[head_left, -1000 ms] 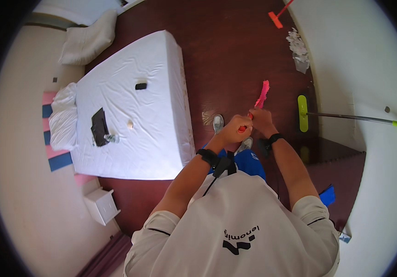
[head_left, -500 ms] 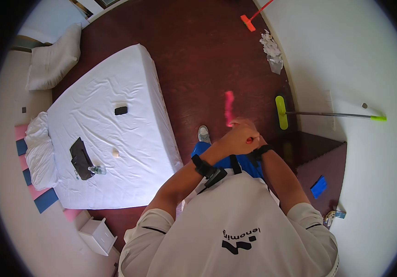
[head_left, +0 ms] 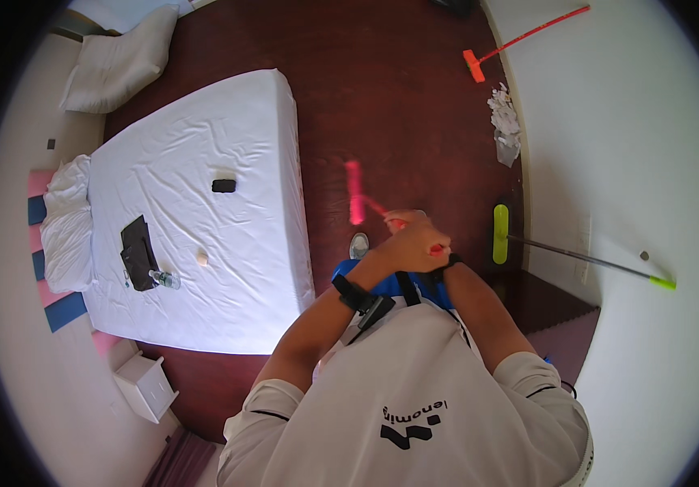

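Observation:
My left hand (head_left: 422, 247) is wrapped round the top end of a red handle, whose tip shows beside the thumb. Partly covered by it, my right hand (head_left: 406, 219) closes on the same handle lower down. The handle leads to a narrow pink-red head (head_left: 355, 195) over the dark red floor, so it looks like a broom; the head is blurred. One of my shoes (head_left: 358, 245) stands just behind the head. A black device (head_left: 374, 312) is strapped at my left wrist.
On the left is a bed with a white sheet (head_left: 195, 146), holding a black case (head_left: 224, 186), a dark bag (head_left: 138, 253) and a bottle (head_left: 167, 279). An orange-red broom (head_left: 473, 66), white scraps (head_left: 504, 114) and a green flat mop (head_left: 501, 234) are along the right wall.
The broom head has swung left toward the bed, and its handle now shows between head and hands. Both hands keep their grip. The view has turned slightly.

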Tool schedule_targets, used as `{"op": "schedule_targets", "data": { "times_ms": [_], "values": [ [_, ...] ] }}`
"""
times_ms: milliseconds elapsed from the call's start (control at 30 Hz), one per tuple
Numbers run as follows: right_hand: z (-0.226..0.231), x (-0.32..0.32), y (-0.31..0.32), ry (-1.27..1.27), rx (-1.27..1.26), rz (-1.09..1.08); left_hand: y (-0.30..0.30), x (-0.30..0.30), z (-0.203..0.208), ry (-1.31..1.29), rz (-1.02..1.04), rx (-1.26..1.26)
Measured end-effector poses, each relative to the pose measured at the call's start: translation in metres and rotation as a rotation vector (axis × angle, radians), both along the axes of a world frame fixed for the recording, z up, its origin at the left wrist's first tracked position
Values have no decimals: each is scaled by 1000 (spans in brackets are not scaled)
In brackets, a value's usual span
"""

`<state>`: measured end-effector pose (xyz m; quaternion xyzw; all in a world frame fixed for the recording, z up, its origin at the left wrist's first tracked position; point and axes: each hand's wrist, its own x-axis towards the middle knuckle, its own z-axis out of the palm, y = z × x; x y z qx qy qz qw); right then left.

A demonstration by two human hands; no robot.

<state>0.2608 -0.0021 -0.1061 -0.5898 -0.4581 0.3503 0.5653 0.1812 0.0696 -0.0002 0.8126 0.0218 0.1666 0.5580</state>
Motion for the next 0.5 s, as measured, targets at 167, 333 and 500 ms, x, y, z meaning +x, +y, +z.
{"op": "schedule_targets", "data": {
  "times_ms": [167,333,500],
  "values": [
    [-12,95,-13,-504,-356,53,21,52,2,-205,28,-126],
    [-17,157,-31,-633,-714,55,15,95,-39,-46,-75,-244],
    [-40,224,-41,-714,-793,64,15,139,-48,47,77,-437]
  ]
}}
